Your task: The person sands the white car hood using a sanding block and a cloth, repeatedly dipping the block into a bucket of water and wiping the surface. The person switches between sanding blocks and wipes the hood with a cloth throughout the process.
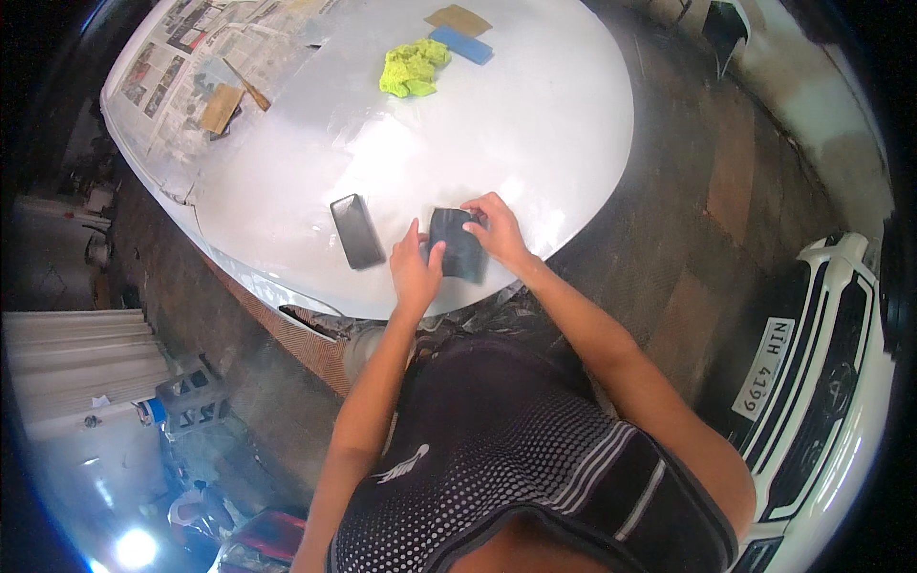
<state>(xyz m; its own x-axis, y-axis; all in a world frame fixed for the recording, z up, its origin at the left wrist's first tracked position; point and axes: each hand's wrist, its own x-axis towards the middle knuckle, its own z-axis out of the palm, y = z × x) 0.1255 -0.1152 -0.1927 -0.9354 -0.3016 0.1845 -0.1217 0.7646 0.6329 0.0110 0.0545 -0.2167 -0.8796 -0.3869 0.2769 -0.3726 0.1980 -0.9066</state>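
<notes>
Between my hands, over the near edge of a white car hood [287, 172], is a dark grey sheet [456, 250] that looks like sandpaper. It curves slightly. My left hand [416, 271] grips its left edge, the thumb against the front of it. My right hand [498, 229] pinches the upper right edge between thumb and fingers. Just left of my left hand, a black rectangular block [357, 232] with rounded corners lies on the hood; whether it is a sanding block or a phone I cannot tell.
Farther off on the hood lie a crumpled yellow-green cloth [414, 68], a blue rectangular pad [461, 45] and a tan sheet [458, 19]. Newspaper [181, 72] covers the far left, with a tan piece [222, 108] and wooden-handled tool [247, 85]. Another white car [860, 382] stands right.
</notes>
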